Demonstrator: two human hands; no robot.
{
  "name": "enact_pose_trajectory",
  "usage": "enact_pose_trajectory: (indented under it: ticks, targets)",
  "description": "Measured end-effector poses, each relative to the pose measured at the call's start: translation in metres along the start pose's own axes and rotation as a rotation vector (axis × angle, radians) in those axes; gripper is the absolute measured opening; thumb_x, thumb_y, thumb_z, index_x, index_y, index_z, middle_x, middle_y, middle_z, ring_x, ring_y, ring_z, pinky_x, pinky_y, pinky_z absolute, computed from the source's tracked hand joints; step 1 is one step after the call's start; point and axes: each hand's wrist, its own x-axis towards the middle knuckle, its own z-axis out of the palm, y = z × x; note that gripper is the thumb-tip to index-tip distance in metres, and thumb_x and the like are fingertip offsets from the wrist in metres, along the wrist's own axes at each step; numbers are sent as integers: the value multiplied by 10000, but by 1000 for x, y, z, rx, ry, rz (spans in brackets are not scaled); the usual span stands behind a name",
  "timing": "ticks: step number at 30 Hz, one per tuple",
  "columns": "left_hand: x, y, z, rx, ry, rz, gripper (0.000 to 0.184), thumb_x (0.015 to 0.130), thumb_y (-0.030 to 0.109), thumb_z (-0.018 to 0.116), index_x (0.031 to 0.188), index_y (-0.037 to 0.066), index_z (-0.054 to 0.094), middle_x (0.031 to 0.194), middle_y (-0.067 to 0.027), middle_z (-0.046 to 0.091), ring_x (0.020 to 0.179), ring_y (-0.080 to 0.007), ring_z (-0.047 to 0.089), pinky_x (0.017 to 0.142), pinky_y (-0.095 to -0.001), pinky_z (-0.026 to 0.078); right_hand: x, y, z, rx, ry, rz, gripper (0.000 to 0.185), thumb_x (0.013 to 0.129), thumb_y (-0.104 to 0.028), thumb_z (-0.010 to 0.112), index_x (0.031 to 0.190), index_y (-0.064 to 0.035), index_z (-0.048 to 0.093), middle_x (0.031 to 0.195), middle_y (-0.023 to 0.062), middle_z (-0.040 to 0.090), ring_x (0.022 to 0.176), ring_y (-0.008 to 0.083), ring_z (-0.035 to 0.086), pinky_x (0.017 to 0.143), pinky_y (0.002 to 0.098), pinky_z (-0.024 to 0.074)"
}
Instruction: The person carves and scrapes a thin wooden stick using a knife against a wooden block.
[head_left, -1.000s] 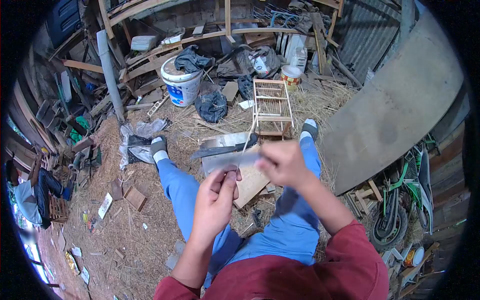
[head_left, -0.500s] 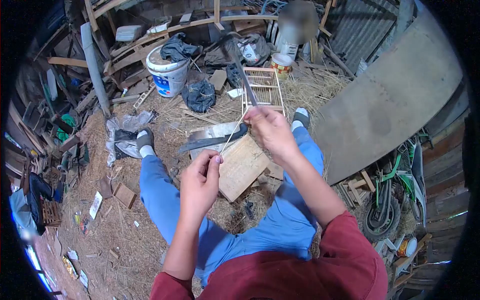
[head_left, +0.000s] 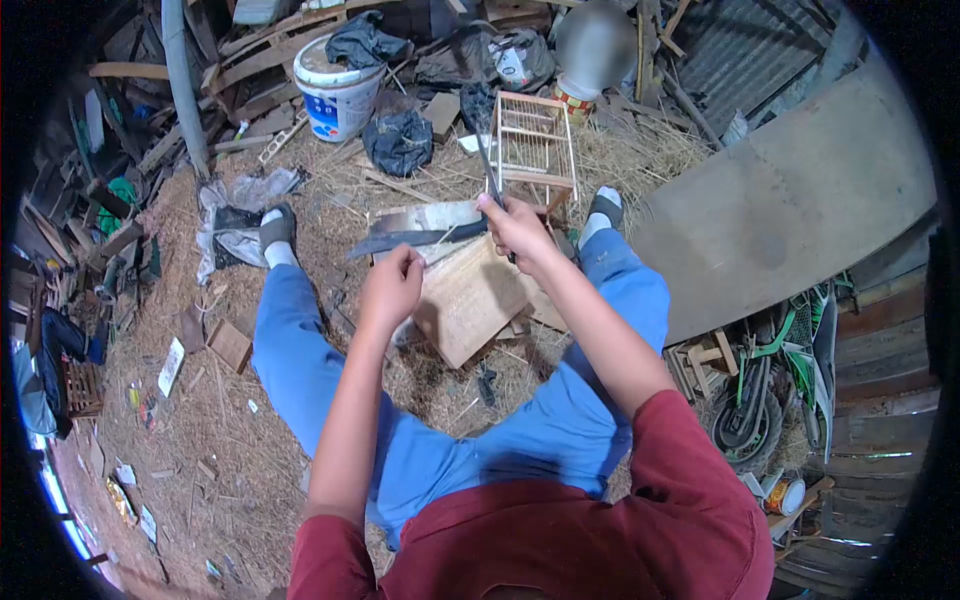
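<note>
Both hands have moved forward since the earlier frame, and the knife [head_left: 486,165] now stands more upright, with its tip past the far end of the wooden board [head_left: 470,305]. Left hand [head_left: 392,290] is at the board's left side, up near its far corner. Its grip is pinched small, fingers curled in, on the end of a thin stick [head_left: 446,236] — the stick is faint and hard to see. It is over the far edge of the board, between the two hands.

Right hand [head_left: 520,235] is over the board's far right corner. Its grip is closed tight around the knife's handle, and the blade sticks up away from the board.

Just past the board lies a big dark blade [head_left: 410,241]. Farther past it is a little wooden frame [head_left: 537,178] with thin bars. A white bucket [head_left: 338,100] stands well past the board, to the left, and a black bag [head_left: 398,143] sits nearer the board than that. Left of the board — well apart from it — is a small wooden box [head_left: 230,346].
</note>
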Motion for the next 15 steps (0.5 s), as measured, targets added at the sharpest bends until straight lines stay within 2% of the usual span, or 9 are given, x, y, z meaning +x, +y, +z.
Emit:
enact_pose_trajectory:
  ticks: [1,3,4,7,9,11,12,13,15]
  targets:
    - [5,-15,8,110,11,-24,187,946,232,607,972,51,644,844,-216,688,777,-403,672,684,-465,511,6,16,2,-5,-2,16,319,1027,-374,603,966,-67,541,643,-41,455,479,71,381,415,280,287]
    - [5,-44,25,217,6,-66,190,934,237,604,973,58,653,869,-221,698,834,-432,679,722,-494,525,13,53,5,93,127,107,303,1067,-352,505,1048,-52,545,666,-16,479,474,86,398,415,287,322]
    - [0,-59,33,314,8,-147,196,928,236,593,976,59,660,890,-225,702,854,-440,678,744,-514,528,27,87,2,34,154,66,267,1078,-296,449,1067,-64,580,699,18,516,473,105,425,417,297,350]
    - [-5,-97,41,443,-4,-240,224,922,241,570,971,48,673,914,-251,703,874,-455,681,781,-546,538,21,125,13,2,92,84,249,1068,-273,457,1043,-81,614,708,27,537,478,116,452,419,300,357]
    - [-8,-116,44,464,-6,-224,239,933,253,564,996,41,654,882,-264,699,855,-464,681,771,-552,540,19,149,14,-4,38,171,244,1050,-264,484,1023,-70,629,731,62,572,524,148,514,467,332,407]
    - [-7,-118,48,455,19,-253,231,936,249,565,1016,45,638,873,-264,698,846,-468,680,765,-559,538,27,186,22,-285,118,-45,242,1027,-262,516,1058,-41,611,771,127,619,630,226,606,588,390,482]
    - [-5,-119,49,446,44,-267,225,940,246,567,1036,49,621,864,-264,698,838,-473,678,759,-565,537,15,178,28,-421,148,-111,245,1012,-266,532,1090,-42,596,843,203,663,774,341,668,727,446,509]
    - [-5,-117,48,444,46,-270,225,940,246,567,1036,49,621,864,-264,698,838,-473,678,759,-565,537,14,180,29,-424,145,-111,245,1012,-266,532,1090,-42,596,843,203,663,774,341,668,727,446,509]
    - [-10,-117,44,372,-22,-214,217,945,226,571,1060,43,586,876,-267,698,844,-480,673,758,-578,528,10,182,32,-588,119,-153,241,1014,-274,522,1110,-62,586,901,235,681,873,413,673,781,466,510]
